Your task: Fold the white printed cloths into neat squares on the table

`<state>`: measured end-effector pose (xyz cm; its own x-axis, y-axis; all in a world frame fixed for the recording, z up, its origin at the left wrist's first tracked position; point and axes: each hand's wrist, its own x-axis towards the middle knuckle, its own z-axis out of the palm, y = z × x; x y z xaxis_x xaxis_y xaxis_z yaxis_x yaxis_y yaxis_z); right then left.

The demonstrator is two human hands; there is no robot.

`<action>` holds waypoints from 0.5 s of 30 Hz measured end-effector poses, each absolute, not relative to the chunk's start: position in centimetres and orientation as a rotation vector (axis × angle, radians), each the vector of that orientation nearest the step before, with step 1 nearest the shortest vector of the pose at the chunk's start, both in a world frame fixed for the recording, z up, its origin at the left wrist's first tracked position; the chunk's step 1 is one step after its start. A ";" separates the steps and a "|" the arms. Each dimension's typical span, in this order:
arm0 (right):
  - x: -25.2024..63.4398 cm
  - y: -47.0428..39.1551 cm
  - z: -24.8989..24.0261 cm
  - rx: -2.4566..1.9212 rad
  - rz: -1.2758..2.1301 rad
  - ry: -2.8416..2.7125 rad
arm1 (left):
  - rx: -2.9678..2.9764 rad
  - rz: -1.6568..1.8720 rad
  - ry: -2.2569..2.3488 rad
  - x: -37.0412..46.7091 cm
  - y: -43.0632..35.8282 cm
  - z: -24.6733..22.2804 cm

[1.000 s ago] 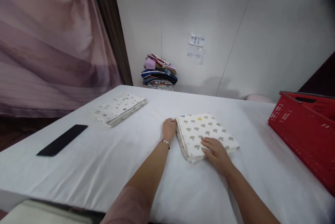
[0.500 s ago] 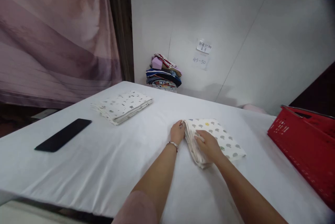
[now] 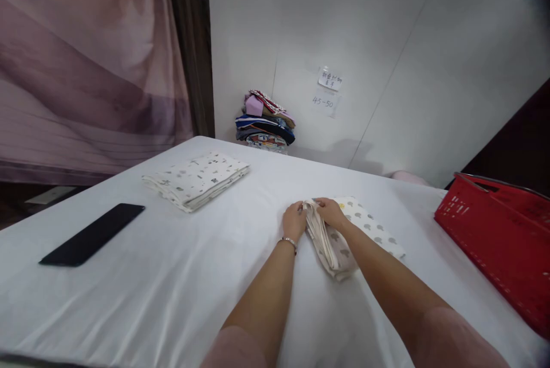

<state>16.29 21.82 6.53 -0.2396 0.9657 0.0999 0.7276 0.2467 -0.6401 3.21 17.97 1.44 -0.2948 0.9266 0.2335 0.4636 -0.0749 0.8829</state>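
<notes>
Gripping mushroom cloth (image 3: 374, 228) with left hand (image 3: 294, 220) and right hand (image 3: 332, 213), right of centre, seemingly part-folded; already folded, centre left: patterned cloth (image 3: 201, 177).

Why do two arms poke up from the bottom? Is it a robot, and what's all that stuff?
No robot, just a person. All the pictures come from a camera on their head, looking forward and down. Their bare left hand and right hand both hold the folded edge of the mushroom cloth, near its far left corner. It's on the white-covered table. On the left are a second folded cloth and a flat black thing. A red basket is on the right.
</notes>
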 end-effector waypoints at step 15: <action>16.6 22.7 4.6 -1.345 0.847 -1.926 | 1.668 1.347 1.750 3.9 17.8 1.4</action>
